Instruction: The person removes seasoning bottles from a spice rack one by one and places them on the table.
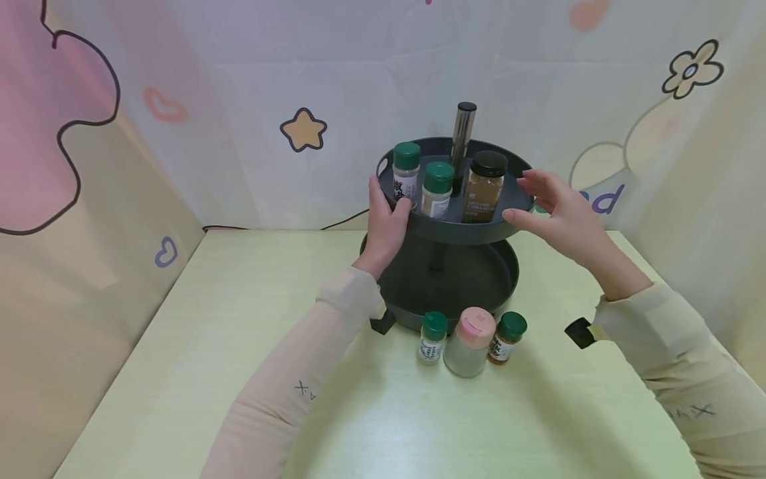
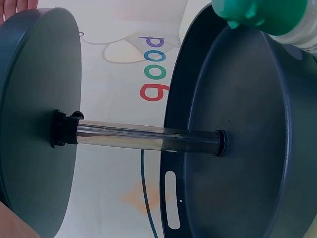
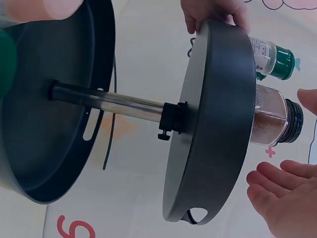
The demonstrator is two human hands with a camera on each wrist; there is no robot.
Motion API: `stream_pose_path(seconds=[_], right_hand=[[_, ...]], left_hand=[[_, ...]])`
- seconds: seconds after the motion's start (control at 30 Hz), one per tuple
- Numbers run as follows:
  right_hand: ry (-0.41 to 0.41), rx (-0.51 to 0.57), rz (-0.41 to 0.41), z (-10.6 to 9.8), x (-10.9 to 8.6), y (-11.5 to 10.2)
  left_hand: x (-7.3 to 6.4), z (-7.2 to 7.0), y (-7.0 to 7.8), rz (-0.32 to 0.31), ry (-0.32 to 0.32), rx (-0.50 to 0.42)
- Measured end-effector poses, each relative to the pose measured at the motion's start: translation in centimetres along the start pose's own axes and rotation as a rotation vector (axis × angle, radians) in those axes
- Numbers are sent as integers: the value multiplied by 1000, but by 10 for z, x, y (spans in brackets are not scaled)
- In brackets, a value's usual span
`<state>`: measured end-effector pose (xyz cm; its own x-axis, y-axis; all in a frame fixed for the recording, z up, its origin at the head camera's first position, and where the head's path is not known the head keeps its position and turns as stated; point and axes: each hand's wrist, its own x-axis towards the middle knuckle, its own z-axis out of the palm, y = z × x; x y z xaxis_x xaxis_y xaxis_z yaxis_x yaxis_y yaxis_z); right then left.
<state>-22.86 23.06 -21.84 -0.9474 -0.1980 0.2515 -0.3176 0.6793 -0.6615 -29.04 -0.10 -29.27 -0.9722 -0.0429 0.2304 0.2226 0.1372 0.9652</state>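
Observation:
A dark two-tier round rack stands at the back of the table. Its upper tray (image 1: 467, 233) carries two green-capped spice jars (image 1: 405, 169) and a black-lidded ground cinnamon jar (image 1: 483, 193) around the metal pole (image 1: 463, 130). With thumb over the rim and fingers outside, my left hand (image 1: 385, 229) grips the left side of that tray; the right wrist view also shows this hand (image 3: 213, 12) at the tray's edge. At the right rim, my right hand (image 1: 562, 216) holds nothing, thumb and fingers spread apart. Below is the lower tray (image 1: 455, 279).
In front of the rack stand a green-capped jar (image 1: 431, 339), a pink-lidded jar (image 1: 469, 342) and another green-capped jar (image 1: 507, 338). One black rack foot (image 1: 383, 322) juts out at left. A printed curtain (image 1: 251, 133) hangs behind, with a dark cord (image 1: 344, 219) along its bottom.

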Motion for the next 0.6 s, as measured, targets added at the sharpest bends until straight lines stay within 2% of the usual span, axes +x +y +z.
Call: stream_pose_path(seconds=[0.6], right_hand=[[-117, 87, -9, 4, 34, -2]], left_hand=[[-1, 0, 0, 2, 1, 23]])
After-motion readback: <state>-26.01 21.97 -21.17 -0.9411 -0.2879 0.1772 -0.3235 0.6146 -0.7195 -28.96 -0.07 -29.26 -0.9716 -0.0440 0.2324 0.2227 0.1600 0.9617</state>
